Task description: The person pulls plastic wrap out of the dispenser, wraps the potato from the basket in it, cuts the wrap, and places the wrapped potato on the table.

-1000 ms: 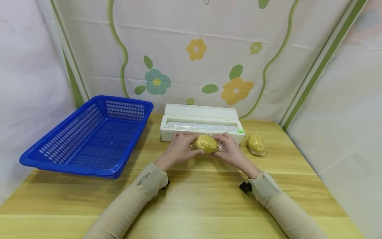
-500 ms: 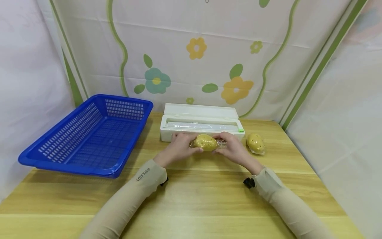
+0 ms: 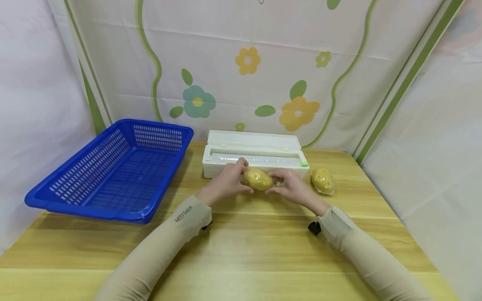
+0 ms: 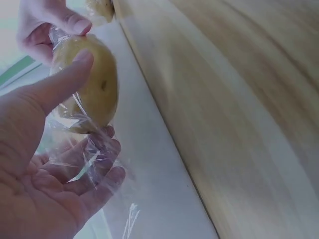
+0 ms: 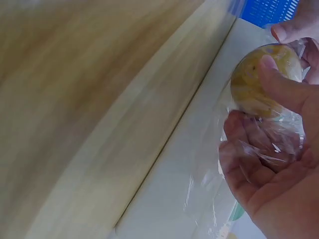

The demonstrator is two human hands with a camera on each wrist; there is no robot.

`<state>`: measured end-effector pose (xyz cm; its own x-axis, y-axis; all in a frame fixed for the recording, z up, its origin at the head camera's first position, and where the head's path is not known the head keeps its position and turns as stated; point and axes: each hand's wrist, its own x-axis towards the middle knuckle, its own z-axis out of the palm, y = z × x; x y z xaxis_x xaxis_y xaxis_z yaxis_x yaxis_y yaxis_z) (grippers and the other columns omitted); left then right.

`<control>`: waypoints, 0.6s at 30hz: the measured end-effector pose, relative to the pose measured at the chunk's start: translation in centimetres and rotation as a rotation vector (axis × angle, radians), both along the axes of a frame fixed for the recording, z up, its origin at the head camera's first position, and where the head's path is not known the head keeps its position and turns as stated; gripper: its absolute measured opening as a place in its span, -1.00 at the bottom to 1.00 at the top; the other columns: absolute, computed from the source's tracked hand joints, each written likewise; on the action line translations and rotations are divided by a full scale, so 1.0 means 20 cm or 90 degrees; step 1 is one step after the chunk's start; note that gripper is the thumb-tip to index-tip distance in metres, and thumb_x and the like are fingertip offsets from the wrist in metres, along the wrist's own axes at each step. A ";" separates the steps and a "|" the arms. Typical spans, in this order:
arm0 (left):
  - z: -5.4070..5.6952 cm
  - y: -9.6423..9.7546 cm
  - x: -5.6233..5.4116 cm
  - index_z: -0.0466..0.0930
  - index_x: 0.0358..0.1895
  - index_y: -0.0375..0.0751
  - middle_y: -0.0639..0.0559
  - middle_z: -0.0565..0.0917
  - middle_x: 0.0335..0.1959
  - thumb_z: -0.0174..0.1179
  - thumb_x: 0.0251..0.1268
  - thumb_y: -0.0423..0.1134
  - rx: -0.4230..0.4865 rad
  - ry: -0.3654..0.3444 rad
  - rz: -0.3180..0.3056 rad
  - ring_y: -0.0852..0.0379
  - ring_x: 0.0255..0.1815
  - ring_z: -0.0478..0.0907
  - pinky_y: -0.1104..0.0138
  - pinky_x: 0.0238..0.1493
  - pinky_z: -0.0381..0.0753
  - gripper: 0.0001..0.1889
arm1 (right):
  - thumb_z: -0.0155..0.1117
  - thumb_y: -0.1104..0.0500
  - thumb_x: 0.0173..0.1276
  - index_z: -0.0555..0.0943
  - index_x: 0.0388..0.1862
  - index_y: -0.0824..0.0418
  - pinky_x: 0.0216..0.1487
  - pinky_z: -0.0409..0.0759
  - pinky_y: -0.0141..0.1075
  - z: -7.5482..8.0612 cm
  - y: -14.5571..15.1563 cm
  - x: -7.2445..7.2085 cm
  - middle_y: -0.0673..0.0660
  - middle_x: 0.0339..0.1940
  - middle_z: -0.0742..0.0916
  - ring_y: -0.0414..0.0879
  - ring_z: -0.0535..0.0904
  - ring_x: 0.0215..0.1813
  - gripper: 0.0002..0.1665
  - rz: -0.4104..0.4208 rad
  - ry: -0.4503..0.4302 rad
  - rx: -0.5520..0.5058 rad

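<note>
Gripping one film-wrapped potato (image 3: 257, 179) between two hands, at the front wall of the white box (image 3: 211, 169); gap to that wall cannot be judged.

Left hand (image 3: 227, 180): thumb on the potato's skin side, fingers curled beneath its left end, film draped over them. Right hand (image 3: 291, 188): thumb and fingers pinching the right end, where plastic film (image 3: 279, 182) bunches.

Box: lid (image 3: 253, 139) tipped back towards the curtain (image 3: 226, 25), long side parallel to the table's far edge.

Second wrapped potato (image 3: 322, 180): just off the box's right end, apart from the right hand; bare wood lies between it and the table's right edge.

Blue basket (image 3: 90, 214): left of the box, a narrow strip of wood between them at the back, wider nearer the person; its near-left corner appears past the table's left edge.

Wooden table (image 3: 241, 251): broad stretch between the forearms, running to the lower frame edge.
</note>
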<state>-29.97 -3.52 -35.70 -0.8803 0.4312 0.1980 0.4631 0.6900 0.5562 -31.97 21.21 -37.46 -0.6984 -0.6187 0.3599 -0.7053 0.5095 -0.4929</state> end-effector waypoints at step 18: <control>0.01 0.03 0.01 0.70 0.03 -0.15 0.09 0.69 -0.28 0.48 0.04 0.06 -0.021 0.044 0.035 0.22 -0.37 0.53 0.37 -0.32 0.51 -0.48 | 0.47 0.08 0.26 0.70 0.02 0.20 0.08 0.54 -0.04 0.00 0.05 -0.05 0.05 -0.03 0.73 -0.05 0.62 0.02 -0.62 0.041 -0.126 0.038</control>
